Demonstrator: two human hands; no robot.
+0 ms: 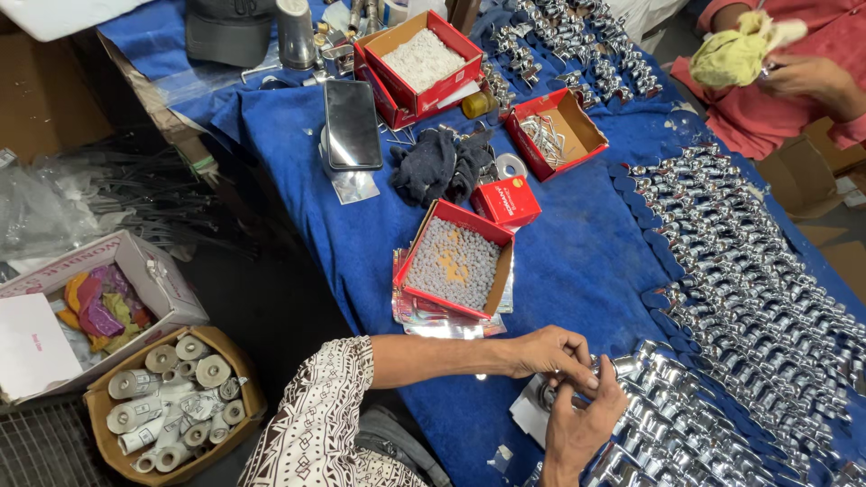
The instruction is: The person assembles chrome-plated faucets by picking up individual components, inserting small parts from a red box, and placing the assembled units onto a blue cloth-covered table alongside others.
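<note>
Holding one shiny tap part [603, 368] tight in both hands [566, 383] near the table's [577, 261] front edge; might have slipped and knocked over shiny neighbours [749, 271].

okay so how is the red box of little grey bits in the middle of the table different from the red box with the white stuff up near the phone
The middle red box holds small grey pieces with a few orange ones, and lies nearer the person's hands. The upper red box holds plain white pieces and sits on a second red box beside the phone; the middle one rests on shiny sheets. Both are open red cardboard boxes on the blue cloth.
</note>
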